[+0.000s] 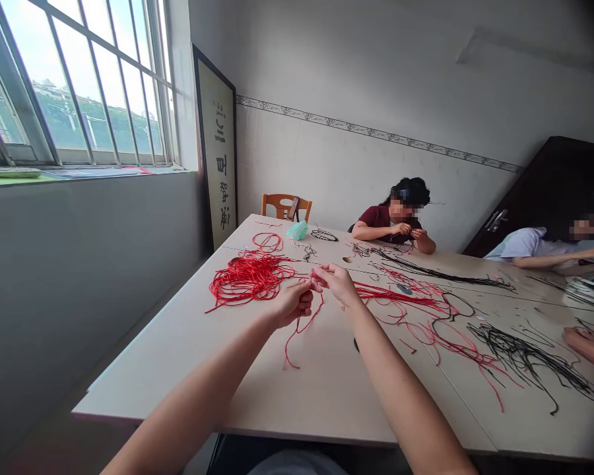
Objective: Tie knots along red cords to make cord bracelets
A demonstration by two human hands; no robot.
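Observation:
My left hand (294,302) is closed on a thin red cord (288,349), whose loose ends hang below it over the white table (178,369). Close against it, my right hand (335,282) pinches the same cord between thumb and fingertips, near its upper part. Just left of my hands lies a tangled pile of red cords (250,280). A bundle of straight red cords (400,295) stretches to the right from beside my right wrist. The exact shape of the cord between my fingertips is too small to make out.
Black cords (529,356) lie at the right, with another black bundle (435,269) farther back. A green plastic bag (297,230) rests near the far edge. One person (381,221) sits across, another (539,247) at the far right. A person's hand (589,346) reaches in at the right edge.

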